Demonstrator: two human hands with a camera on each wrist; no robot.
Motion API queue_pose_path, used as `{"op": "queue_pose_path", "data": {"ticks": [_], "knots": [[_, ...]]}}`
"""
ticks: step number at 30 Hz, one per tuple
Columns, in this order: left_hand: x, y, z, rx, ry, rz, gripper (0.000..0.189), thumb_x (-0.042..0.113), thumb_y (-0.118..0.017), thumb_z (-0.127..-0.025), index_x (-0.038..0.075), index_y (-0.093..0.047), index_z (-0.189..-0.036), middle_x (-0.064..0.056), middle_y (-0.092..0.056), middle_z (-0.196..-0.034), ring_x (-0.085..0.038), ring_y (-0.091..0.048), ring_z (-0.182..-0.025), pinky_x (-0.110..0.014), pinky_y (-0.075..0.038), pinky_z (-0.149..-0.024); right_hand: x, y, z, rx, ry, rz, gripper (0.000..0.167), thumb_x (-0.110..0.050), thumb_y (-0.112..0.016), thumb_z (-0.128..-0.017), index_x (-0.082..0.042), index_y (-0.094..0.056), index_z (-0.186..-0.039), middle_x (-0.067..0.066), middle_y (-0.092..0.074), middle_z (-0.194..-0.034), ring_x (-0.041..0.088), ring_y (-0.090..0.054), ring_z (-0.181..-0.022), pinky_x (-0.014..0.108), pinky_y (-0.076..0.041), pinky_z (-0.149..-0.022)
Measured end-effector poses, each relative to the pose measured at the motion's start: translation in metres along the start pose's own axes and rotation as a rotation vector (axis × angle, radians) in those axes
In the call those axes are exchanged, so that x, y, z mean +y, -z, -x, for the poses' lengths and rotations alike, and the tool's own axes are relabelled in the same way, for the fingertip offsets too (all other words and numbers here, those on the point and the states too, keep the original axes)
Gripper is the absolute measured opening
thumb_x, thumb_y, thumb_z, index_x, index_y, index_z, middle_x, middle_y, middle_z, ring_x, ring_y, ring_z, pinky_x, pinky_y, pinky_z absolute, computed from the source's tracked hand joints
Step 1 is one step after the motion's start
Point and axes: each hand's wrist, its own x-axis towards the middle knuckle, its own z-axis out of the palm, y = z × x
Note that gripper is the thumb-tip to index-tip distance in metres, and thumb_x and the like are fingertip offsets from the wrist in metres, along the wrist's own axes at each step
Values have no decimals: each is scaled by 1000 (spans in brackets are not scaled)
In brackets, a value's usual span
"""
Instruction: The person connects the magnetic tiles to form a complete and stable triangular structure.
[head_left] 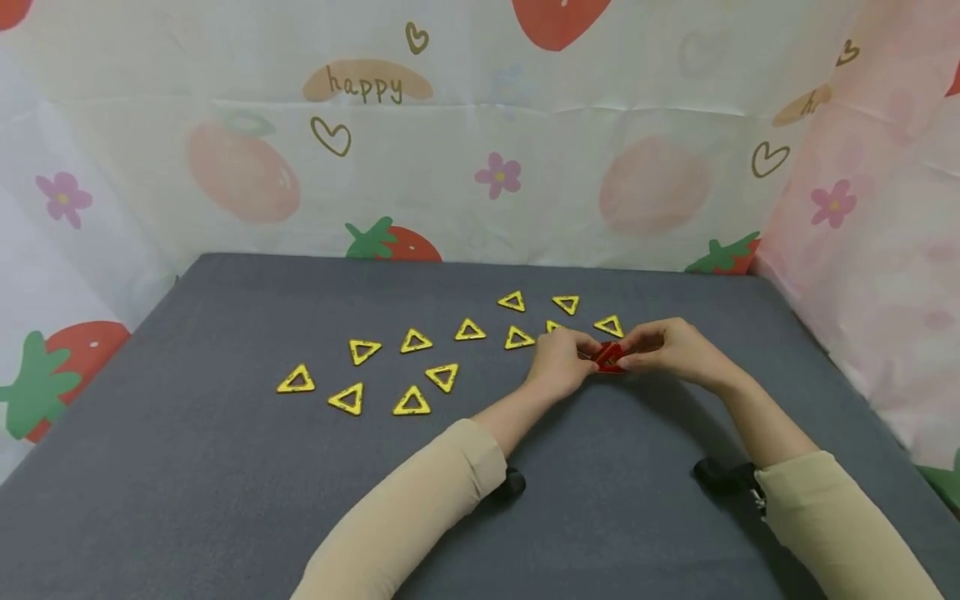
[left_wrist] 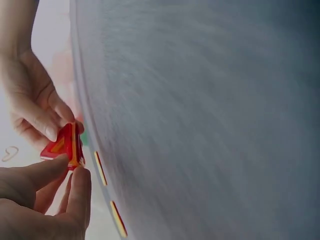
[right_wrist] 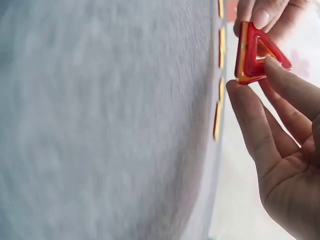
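Observation:
Between the two hands, raised off the table, is a small three-sided form of red and orange triangular frame tiles (head_left: 609,357) (left_wrist: 59,146) (right_wrist: 253,50), standing at angles to one another. My left hand (head_left: 557,363) (left_wrist: 50,202) pinches one side between thumb and fingertips. On the opposite side, my right hand (head_left: 675,354) (right_wrist: 287,130) grips it the same way. One tile's triangular opening shows in the right wrist view. Just beyond the hands lies a yellow triangle tile (head_left: 553,326), partly covered by the left hand.
Several yellow triangular frame tiles (head_left: 412,402) lie flat and scattered over the left and far middle of the grey tabletop (head_left: 187,483). A printed cloth (head_left: 450,150) hangs behind the table. Dark objects (head_left: 723,477) show beside each sleeve.

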Motion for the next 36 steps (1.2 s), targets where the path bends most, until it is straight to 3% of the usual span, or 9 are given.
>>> {"op": "queue_pose_path", "data": {"ticks": [10, 21, 36], "knots": [[18, -29, -20, 74, 19, -39, 20, 7, -76, -84, 10, -79, -104, -3, -79, -101, -16, -72, -93, -16, -52, -72, 20, 25, 5, 43, -54, 8, 39, -33, -75, -88, -3, -70, -112, 11, -75, -103, 11, -72, -88, 29, -60, -80], [13, -39, -23, -75, 42, 62, 33, 3, -69, -88, 10, -72, -121, -6, -75, -114, -17, -70, -104, -17, -51, -78, 30, 31, 8, 14, -79, 7, 41, -28, -74, -89, 2, -67, -116, 12, -75, -105, 4, -70, -88, 26, -59, -80], [11, -40, -22, -134, 49, 51, 38, -2, -64, -89, 10, -69, -125, -6, -74, -118, -17, -68, -106, -20, -52, -84, 29, 29, 6, 3, -104, 21, 37, -22, -75, -89, 4, -67, -114, 13, -74, -104, 4, -70, -84, 26, -59, -78]]}}
